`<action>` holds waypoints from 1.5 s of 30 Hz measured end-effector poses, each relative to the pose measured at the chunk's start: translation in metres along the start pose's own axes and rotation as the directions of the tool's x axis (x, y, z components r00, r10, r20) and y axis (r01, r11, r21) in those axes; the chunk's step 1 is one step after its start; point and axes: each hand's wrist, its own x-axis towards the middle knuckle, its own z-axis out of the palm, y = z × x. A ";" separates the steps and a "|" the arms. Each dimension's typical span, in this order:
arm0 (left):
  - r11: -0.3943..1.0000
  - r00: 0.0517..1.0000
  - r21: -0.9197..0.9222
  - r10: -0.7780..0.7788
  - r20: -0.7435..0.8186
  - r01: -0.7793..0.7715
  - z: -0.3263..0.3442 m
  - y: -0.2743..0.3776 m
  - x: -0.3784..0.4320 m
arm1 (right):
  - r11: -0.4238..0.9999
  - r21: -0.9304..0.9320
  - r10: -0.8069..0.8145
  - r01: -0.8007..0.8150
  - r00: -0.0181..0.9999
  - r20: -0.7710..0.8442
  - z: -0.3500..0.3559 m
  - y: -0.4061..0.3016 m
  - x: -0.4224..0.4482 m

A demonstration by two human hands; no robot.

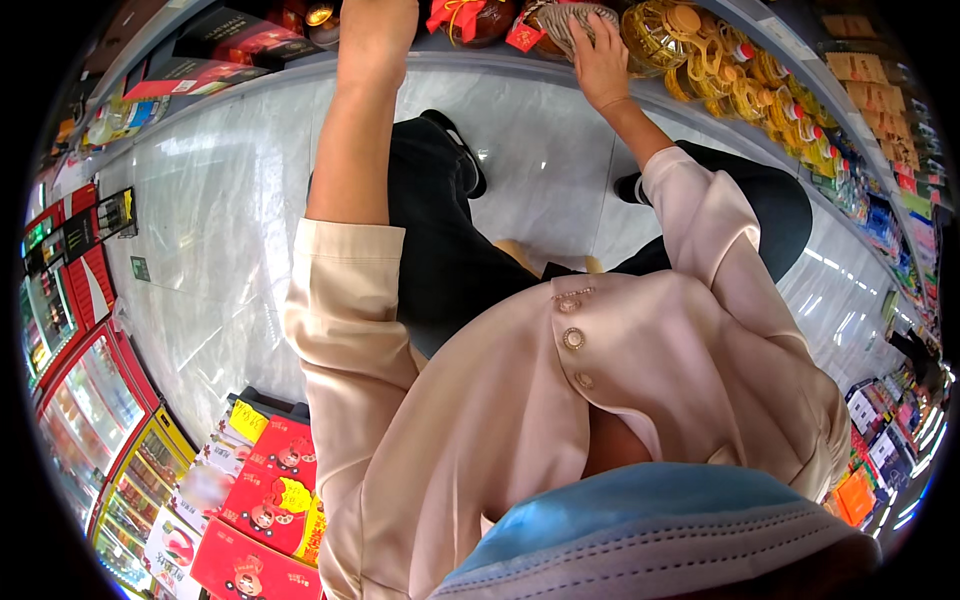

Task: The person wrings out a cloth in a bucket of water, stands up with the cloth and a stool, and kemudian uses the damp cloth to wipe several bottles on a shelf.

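My right hand (602, 64) presses a folded, ribbed grey-brown cloth (576, 26) against a round brown jar on the low shelf at the top. Beside the cloth, on the jar, shows a red paper tag (527, 35). My left hand (379, 22) reaches to the top edge of the view; its fingers are cut off, so what it touches is hidden. Between the hands stands a dark brown jar (491, 21) with a red cloth and ribbon at its top. Large bottles of yellow oil (652, 34) stand just right of my right hand.
The shelf's grey edge (495, 61) curves across the top. Dark and red gift boxes (225, 49) lie on it at left. My knees are bent on either side of the tiled floor (547, 165). Red cartons (262, 562) are stacked behind me at lower left, near glass-door coolers (97, 405).
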 end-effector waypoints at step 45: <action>0.740 0.825 0.654 0.461 -0.326 -0.156 -0.087 -0.274 0.115 | 0.828 0.538 -0.323 0.156 0.918 0.230 0.117 -0.180 0.211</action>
